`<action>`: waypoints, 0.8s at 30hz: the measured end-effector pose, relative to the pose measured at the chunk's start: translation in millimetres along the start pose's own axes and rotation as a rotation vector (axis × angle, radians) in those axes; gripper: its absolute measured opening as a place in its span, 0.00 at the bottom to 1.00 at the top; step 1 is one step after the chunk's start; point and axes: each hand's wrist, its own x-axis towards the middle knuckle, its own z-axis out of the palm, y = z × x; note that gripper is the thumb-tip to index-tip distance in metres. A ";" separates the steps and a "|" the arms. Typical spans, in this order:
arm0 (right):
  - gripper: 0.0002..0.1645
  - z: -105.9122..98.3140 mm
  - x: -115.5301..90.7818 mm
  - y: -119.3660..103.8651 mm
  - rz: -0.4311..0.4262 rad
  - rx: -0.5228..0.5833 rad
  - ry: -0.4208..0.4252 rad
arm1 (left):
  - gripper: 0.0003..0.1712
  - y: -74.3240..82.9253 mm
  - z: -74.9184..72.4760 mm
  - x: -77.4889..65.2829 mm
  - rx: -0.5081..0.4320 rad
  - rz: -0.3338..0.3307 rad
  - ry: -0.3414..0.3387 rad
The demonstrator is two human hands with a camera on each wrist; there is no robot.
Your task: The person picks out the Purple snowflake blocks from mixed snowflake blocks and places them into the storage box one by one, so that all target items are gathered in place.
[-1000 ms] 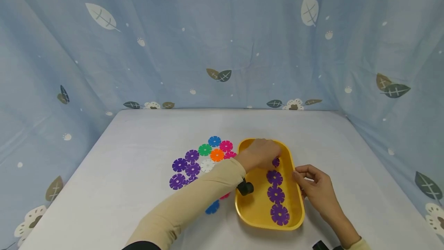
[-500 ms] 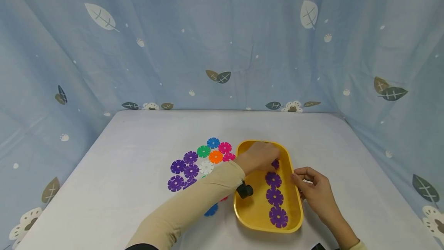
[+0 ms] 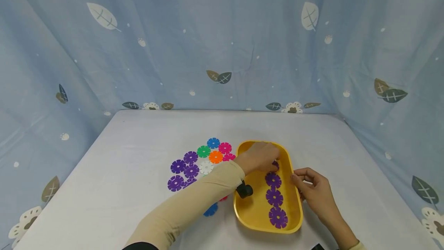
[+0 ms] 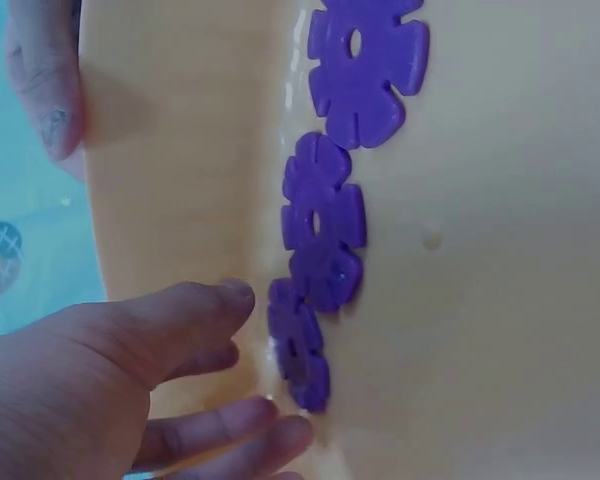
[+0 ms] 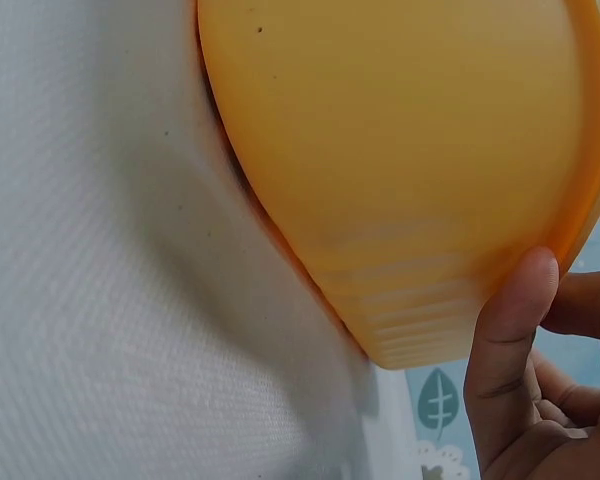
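Observation:
Inside a yellow tray (image 3: 254, 219), purple snowflake discs (image 3: 278, 217) lie in a line along the right side. My left hand (image 3: 260, 157) reaches over the tray's far end, beside the farthest purple disc (image 4: 298, 345). In the left wrist view, thumb and fingers are spread apart next to that disc; whether a fingertip touches it I cannot tell. My right hand (image 3: 315, 190) pinches the tray's right rim, the thumb (image 5: 525, 300) against the outer wall in the right wrist view. The left hand partly covers the farthest disc in the head view.
Left of the tray, loose snowflake discs in purple (image 3: 178, 166), green (image 3: 203, 151), orange (image 3: 216, 157), pink (image 3: 225, 148), white (image 3: 206, 167) and blue (image 3: 211, 209) lie on the white table (image 3: 114, 180). The left forearm (image 3: 194, 200) crosses above some. A patterned blue curtain (image 3: 156, 49) surrounds the table.
The left fingers shift slightly at the farthest purple disc, which shows a little differently. The right hand stays on the tray's rim. The head view tilts slightly.

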 end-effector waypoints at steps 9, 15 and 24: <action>0.21 0.8 0.1 -0.4 0.016 -0.017 0.003 | 0.14 3.8 -15.7 -11.8 -0.046 0.045 0.015; 0.21 1.3 1.8 1.7 0.010 -0.034 0.008 | 0.19 2.3 -24.4 -29.1 -0.069 0.042 0.048; 0.21 0.5 4.9 3.0 0.034 -0.051 0.011 | 0.23 -2.1 -29.3 -55.7 -0.152 0.056 0.108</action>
